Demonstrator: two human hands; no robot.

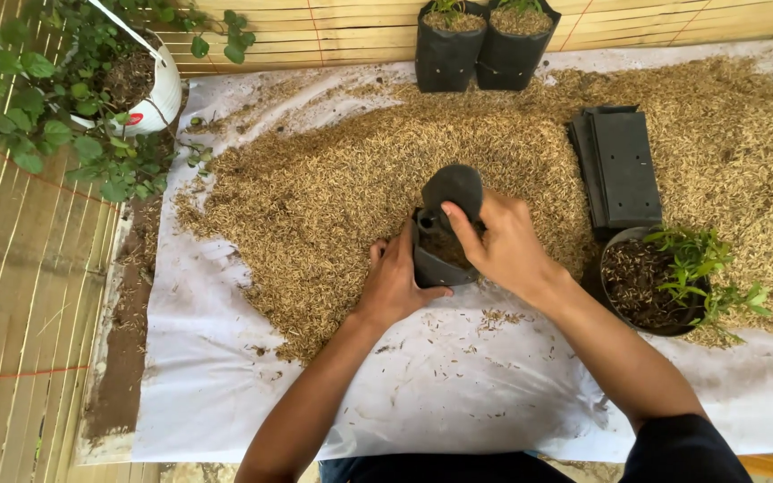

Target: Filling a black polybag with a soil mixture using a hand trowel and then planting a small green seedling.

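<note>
My left hand (394, 282) grips the side of a small black nursery bag (436, 266) that stands at the near edge of a wide heap of brown rice husk (333, 188). My right hand (503, 243) holds a dark rounded scoop (452, 189) tipped over the bag's open top. The bag holds dark husk mix; its inside is mostly hidden by the scoop and my fingers.
A white sheet (422, 376) lies under the husk heap on bamboo matting. A stack of flat black bags (621, 165) and a black pot with a green seedling (664, 282) sit at the right. Two filled black bags (480, 40) stand at the back. A white pot with a leafy plant (127, 80) is at the far left.
</note>
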